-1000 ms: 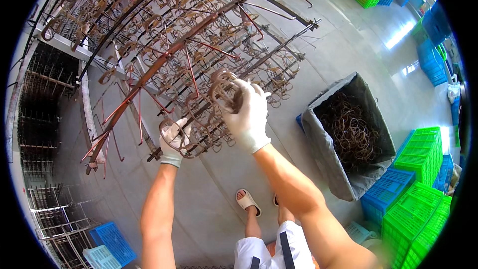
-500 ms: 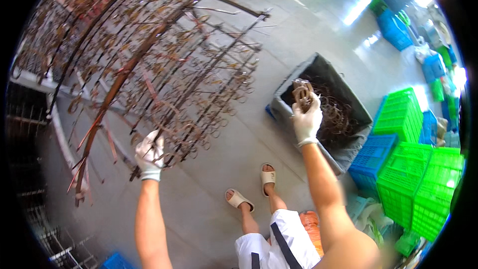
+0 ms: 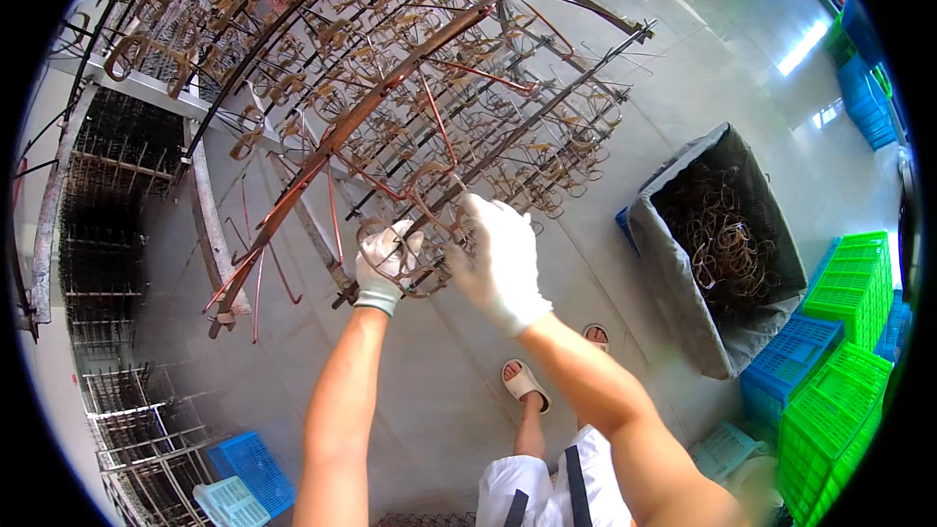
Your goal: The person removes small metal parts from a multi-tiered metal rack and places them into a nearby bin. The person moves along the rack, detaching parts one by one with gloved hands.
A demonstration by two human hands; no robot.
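Both gloved hands worked the rack [image 3: 410,117]: left hand [image 3: 386,263] gripped a ring [image 3: 422,278] steady, right hand [image 3: 498,259] pinched it off its hook.

White gloves cover the left hand [image 3: 387,262] and the right hand [image 3: 500,262]. The rack [image 3: 390,107] is rusty brown with reddish-copper rods, and the rings [image 3: 420,195] hanging on it are dull brown. The bin [image 3: 673,263] is grey cloth, filled with dark brown loose rings [image 3: 727,234]. The crates [image 3: 849,283] beside it are bright green and blue, with a lattice pattern on their walls. A small blue crate [image 3: 252,468] sits lower left. The floor [image 3: 625,88] is pale grey and glossy. The sandals [image 3: 522,381] are white, the shorts [image 3: 547,488] white with dark stripes
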